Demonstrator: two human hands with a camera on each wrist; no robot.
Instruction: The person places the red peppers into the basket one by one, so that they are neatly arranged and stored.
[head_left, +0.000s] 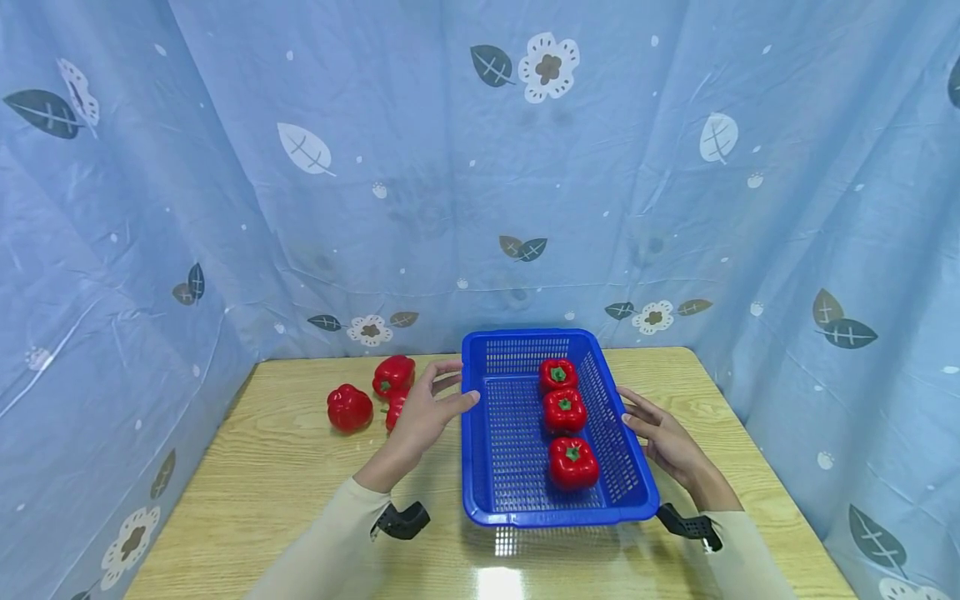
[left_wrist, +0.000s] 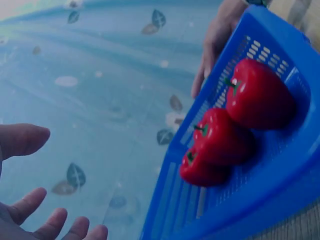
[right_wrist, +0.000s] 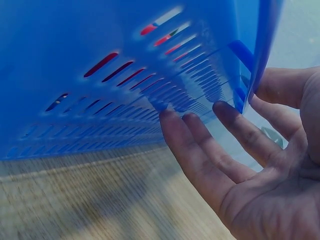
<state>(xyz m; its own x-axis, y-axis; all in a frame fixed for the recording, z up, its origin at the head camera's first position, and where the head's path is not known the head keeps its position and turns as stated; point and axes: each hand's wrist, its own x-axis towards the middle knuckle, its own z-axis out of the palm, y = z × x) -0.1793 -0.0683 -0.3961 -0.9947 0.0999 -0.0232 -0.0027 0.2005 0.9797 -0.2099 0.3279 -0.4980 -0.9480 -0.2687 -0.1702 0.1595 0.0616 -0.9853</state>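
A blue plastic basket (head_left: pixel 513 442) with slotted walls stands at the middle of the table. Inside, along its right side, three red bell peppers (head_left: pixel 573 464) with green stems sit in a row. My left hand (head_left: pixel 426 421) is at the basket's left rim, thumb and fingers spread; the left wrist view shows them apart from the basket and holding nothing. At the right rim, my right hand (head_left: pixel 667 442) holds the basket, its thumb (right_wrist: pixel 285 87) at the rim and fingertips against the outer wall. The thumb's tip is hidden behind the rim.
Left of the basket, several red bell peppers (head_left: pixel 349 408) lie on the wooden table (head_left: pixel 262 467), one partly hidden by my left hand. A blue patterned curtain (head_left: pixel 420 208) hangs behind the table and along both sides.
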